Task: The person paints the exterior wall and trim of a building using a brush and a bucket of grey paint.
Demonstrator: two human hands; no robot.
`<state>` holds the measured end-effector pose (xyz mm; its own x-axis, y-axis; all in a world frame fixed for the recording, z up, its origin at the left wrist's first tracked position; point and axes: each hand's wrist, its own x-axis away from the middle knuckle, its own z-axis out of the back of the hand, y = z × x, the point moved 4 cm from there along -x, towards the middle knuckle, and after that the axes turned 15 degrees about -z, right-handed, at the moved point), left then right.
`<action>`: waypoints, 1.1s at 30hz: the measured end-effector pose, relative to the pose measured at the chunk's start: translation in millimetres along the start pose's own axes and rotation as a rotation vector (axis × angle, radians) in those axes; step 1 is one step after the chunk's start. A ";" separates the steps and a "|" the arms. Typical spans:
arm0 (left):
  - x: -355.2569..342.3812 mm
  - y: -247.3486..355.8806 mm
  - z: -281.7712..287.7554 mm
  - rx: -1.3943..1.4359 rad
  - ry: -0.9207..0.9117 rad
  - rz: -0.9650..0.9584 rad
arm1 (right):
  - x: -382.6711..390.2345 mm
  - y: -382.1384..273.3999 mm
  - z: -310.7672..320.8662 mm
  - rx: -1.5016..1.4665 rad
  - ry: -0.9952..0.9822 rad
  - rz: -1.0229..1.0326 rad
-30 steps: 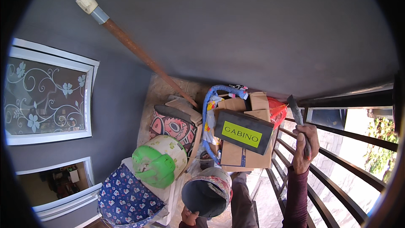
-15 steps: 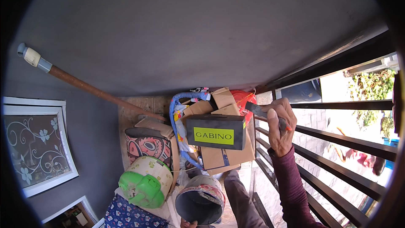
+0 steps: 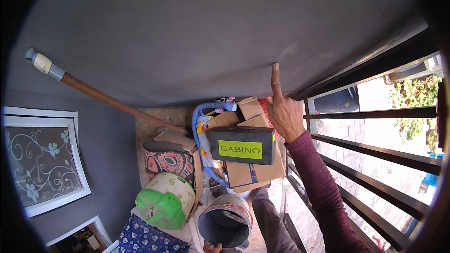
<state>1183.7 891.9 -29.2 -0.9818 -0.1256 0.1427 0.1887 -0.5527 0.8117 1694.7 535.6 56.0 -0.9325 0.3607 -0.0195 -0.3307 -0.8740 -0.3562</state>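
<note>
At the lower edge my left hand grips the rim of a paint-smeared bucket, its dark hollow facing up. My right hand is raised against the grey wall, index finger stretched out and its tip at the surface. Pale scuff marks show on the wall just right of that fingertip. The other fingers are curled, and whatever they hold, if anything, is hidden; the flat scraper seen earlier does not show now. Below and left of this hand, a black box with a yellow-green label lies on cardboard boxes.
Dark railing slats run along my right. A brown pole leans at the left, near a window. A green-topped container, a patterned cushion and a blue padded tube crowd the floor.
My right hand has moved left and up from beside the railing to the wall, its index finger now extended. The scraper has gone from sight. My left hand stays on the bucket.
</note>
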 end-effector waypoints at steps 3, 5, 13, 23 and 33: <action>-15.0 20.9 -0.8 0.104 0.056 0.164 | 2.4 -2.2 14.0 -0.231 0.053 0.024; -6.1 18.3 1.3 0.047 0.040 0.160 | -13.0 -17.2 27.4 -0.171 0.132 0.028; 2.1 -12.7 -1.1 -0.142 -0.082 0.219 | -6.2 -8.1 26.2 -0.230 0.123 -0.032; -17.8 13.2 4.1 0.008 0.005 0.237 | -7.7 19.1 48.1 -0.300 0.178 -0.226; -13.4 11.8 22.8 0.003 0.047 0.058 | 58.2 34.2 63.6 -0.056 -0.091 -0.283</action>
<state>1198.6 905.9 -8.6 -0.9669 -0.1965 0.1629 0.2454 -0.5406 0.8047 1619.8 506.0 102.0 -0.8145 0.5545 0.1709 -0.5731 -0.7228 -0.3861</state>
